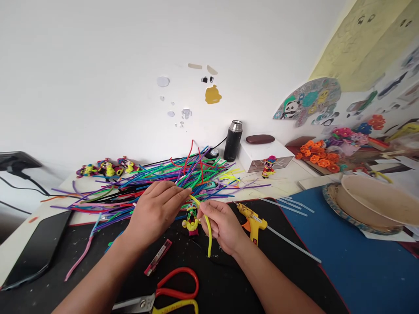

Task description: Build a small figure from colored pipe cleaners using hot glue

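Note:
A yellow pipe cleaner [210,242] is stretched between my two hands above the black mat. My left hand [156,210] is closed, with its fingertips on the upper end of it. Lower down, my right hand [224,224] pinches the same pipe cleaner between thumb and fingers, and its free end hangs below. Just behind and between the hands is a small pipe-cleaner doll [191,224] in yellow, green and dark pink, partly covered by them. A large heap of coloured pipe cleaners [153,172] spreads out behind my left hand.
Scissors [178,293] and a small pink box [158,257] lie in front. A yellow glue gun [253,222] with a glue stick is to the right. A phone [36,248] lies left. Behind stand a black flask [232,141], a white box [278,153] and another doll [269,166].

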Available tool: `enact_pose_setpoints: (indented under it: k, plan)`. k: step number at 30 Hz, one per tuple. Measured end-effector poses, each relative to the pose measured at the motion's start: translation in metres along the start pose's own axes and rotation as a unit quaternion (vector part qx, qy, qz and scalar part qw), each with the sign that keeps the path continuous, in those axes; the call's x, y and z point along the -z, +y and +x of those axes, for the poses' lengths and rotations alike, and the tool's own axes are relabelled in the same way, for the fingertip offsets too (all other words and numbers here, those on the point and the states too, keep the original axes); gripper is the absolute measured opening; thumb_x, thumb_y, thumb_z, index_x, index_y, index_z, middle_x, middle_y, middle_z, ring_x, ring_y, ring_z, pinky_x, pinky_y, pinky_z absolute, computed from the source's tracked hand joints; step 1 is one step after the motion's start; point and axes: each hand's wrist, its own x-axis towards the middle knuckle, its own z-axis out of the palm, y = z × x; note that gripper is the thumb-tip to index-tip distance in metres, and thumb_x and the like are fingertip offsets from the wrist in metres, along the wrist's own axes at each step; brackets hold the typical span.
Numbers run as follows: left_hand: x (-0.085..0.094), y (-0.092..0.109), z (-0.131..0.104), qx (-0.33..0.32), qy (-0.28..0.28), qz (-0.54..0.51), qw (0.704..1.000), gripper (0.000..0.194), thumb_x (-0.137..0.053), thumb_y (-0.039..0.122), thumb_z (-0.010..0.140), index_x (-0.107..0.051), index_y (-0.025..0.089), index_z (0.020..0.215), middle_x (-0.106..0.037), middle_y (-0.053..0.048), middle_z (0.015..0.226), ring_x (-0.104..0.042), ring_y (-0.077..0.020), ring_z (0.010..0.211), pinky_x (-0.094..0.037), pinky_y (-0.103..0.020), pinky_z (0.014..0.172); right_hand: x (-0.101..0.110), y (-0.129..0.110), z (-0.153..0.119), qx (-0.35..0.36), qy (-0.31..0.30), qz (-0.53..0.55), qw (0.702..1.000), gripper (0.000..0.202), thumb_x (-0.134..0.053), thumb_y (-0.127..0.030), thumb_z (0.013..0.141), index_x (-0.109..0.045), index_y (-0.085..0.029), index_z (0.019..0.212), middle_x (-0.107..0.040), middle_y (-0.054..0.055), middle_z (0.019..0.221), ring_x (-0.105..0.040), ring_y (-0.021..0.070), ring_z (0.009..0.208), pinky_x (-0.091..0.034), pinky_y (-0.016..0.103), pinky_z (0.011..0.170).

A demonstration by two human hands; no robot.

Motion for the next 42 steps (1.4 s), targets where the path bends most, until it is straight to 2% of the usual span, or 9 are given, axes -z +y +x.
enact_pose_setpoints:
  k: [5,9,12,22,27,34,37,39,42]
  plan:
    - [-0.001,0.008,0.005,0.031,0.011,0.005,0.999,0.013,-0.061,0.02,0.104,-0.074,0.016,0.105,-0.079,-0.006,0.086,-0.069,-0.0226,0.078,-0.052,-0.037,0.075,0.0,0.002,0.001,-0.004,0.012,0.009,1.0,0.047,-0.082,-0.059,0.082,-0.069,-0.016,0.073,-0.036,-0.011,0.037,-0.025,0.0049,0.035,-0.015,0.021,0.039]
    - [-0.007,0.013,0.004,0.115,0.03,-0.01,0.993,0.017,-0.061,0.024,0.105,-0.075,0.017,0.099,-0.079,-0.004,0.08,-0.07,-0.02,0.071,-0.053,-0.033,0.07,-0.003,0.002,0.0,-0.019,0.022,0.005,1.0,0.05,-0.083,-0.063,0.079,-0.068,-0.016,0.073,-0.036,-0.012,0.039,-0.024,0.0046,0.036,-0.015,0.021,0.039]
    - [-0.011,0.012,0.003,0.168,0.018,-0.04,0.985,0.024,-0.06,0.032,0.106,-0.077,0.018,0.096,-0.081,-0.005,0.083,-0.074,-0.0208,0.072,-0.054,-0.032,0.068,-0.002,0.001,0.001,-0.015,0.025,0.009,1.0,0.049,-0.084,-0.062,0.079,-0.066,-0.017,0.072,-0.035,-0.012,0.039,-0.024,0.0046,0.036,-0.014,0.021,0.039]
    - [-0.017,-0.002,-0.007,0.162,-0.015,0.021,0.986,0.033,-0.051,0.032,0.109,-0.079,0.016,0.105,-0.084,-0.009,0.093,-0.079,-0.0255,0.078,-0.059,-0.036,0.073,0.002,0.006,0.004,-0.011,0.028,0.038,0.999,0.046,-0.084,-0.057,0.08,-0.065,-0.017,0.07,-0.035,-0.012,0.037,-0.022,0.0044,0.034,-0.012,0.022,0.04]
    - [-0.019,-0.002,-0.008,0.226,-0.018,-0.004,0.974,0.032,-0.053,0.035,0.107,-0.08,0.019,0.106,-0.085,-0.008,0.093,-0.08,-0.0242,0.077,-0.057,-0.031,0.068,0.001,0.004,0.005,-0.01,0.039,0.041,0.998,0.047,-0.084,-0.058,0.08,-0.065,-0.016,0.071,-0.035,-0.012,0.037,-0.022,0.0041,0.034,-0.012,0.022,0.04]
    - [-0.019,0.004,-0.005,0.303,-0.086,-0.053,0.948,0.028,-0.056,0.034,0.101,-0.08,0.021,0.11,-0.082,-0.001,0.076,-0.078,-0.0227,0.062,-0.05,-0.028,0.054,0.005,0.003,0.007,-0.016,0.054,0.064,0.996,0.045,-0.086,-0.055,0.079,-0.065,-0.016,0.073,-0.034,-0.013,0.039,-0.022,0.0038,0.035,-0.011,0.022,0.04]
    - [-0.018,-0.002,-0.006,0.292,-0.098,-0.077,0.948,0.029,-0.058,0.038,0.102,-0.079,0.022,0.115,-0.085,-0.005,0.097,-0.082,-0.0257,0.08,-0.057,-0.031,0.065,0.008,0.003,0.007,-0.011,0.057,0.08,0.995,0.043,-0.086,-0.053,0.081,-0.065,-0.017,0.072,-0.034,-0.013,0.039,-0.023,0.004,0.035,-0.012,0.022,0.04]
    - [-0.015,-0.007,-0.005,0.27,-0.073,-0.078,0.957,0.032,-0.058,0.041,0.103,-0.076,0.022,0.121,-0.083,-0.009,0.116,-0.08,-0.0288,0.102,-0.061,-0.036,0.083,0.009,0.002,0.007,-0.008,0.06,0.085,0.994,0.042,-0.085,-0.052,0.081,-0.064,-0.017,0.072,-0.033,-0.013,0.039,-0.023,0.0042,0.034,-0.013,0.022,0.04]
    - [-0.009,-0.01,-0.001,0.214,-0.029,-0.08,0.973,0.031,-0.058,0.037,0.105,-0.072,0.021,0.128,-0.078,-0.012,0.129,-0.073,-0.0296,0.12,-0.056,-0.043,0.103,0.007,0.0,0.006,-0.012,0.058,0.086,0.995,0.043,-0.085,-0.052,0.081,-0.063,-0.017,0.071,-0.034,-0.013,0.039,-0.024,0.0042,0.035,-0.014,0.022,0.04]
